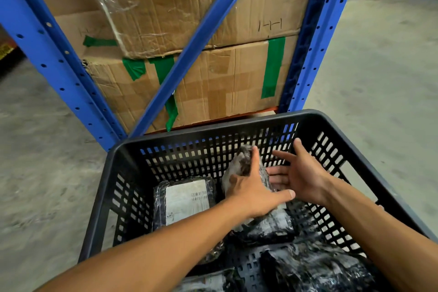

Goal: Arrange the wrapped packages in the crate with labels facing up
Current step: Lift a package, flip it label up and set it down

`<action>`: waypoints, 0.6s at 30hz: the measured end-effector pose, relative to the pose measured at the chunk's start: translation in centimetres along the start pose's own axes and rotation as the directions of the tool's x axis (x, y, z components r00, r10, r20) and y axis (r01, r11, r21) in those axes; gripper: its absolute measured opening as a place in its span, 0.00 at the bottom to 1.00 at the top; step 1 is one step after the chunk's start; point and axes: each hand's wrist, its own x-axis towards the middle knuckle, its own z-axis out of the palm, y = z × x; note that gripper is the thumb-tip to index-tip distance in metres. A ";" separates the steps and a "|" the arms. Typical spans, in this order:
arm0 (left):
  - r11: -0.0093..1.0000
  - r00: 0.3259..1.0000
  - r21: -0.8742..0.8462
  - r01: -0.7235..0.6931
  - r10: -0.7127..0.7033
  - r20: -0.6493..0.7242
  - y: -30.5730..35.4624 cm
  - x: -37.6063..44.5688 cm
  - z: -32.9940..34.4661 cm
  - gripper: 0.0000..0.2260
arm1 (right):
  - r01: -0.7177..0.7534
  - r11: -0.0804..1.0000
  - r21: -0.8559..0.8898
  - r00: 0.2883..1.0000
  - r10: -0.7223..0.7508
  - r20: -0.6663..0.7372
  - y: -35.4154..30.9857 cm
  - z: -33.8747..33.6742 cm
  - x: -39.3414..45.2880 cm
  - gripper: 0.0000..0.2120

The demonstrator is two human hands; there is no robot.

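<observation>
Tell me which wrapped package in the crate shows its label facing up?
The flat package left of the left hand; its white label faces up, others show only dark wrap.

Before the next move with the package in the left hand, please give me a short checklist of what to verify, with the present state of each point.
1. Left hand grips the tilted package: ok.
2. Its label faces up: cannot tell, none visible.
3. Right hand is free to support: ok, open beside it.
4. Neighbouring package lies label up: ok.
5. Bare floor of the crate to lay it on: cannot tell.
</observation>
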 end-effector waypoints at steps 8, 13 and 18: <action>0.945 0.992 -0.320 -0.066 0.026 -0.127 -2.2 -1.9 -3.6 0.39 | 0.154 0.976 -0.152 0.985 -0.140 0.100 0.4 3.2 -1.2 0.30; 0.767 0.982 -0.619 -0.167 0.073 -0.175 -3.7 -3.7 -5.6 0.38 | 0.238 0.936 -0.259 0.964 -0.194 0.184 2.7 5.5 -2.6 0.29; 0.772 0.976 -0.600 -0.210 0.126 -0.179 -5.7 -5.7 -8.0 0.37 | 0.273 0.952 -0.138 0.950 -0.244 0.196 2.8 7.1 -3.6 0.32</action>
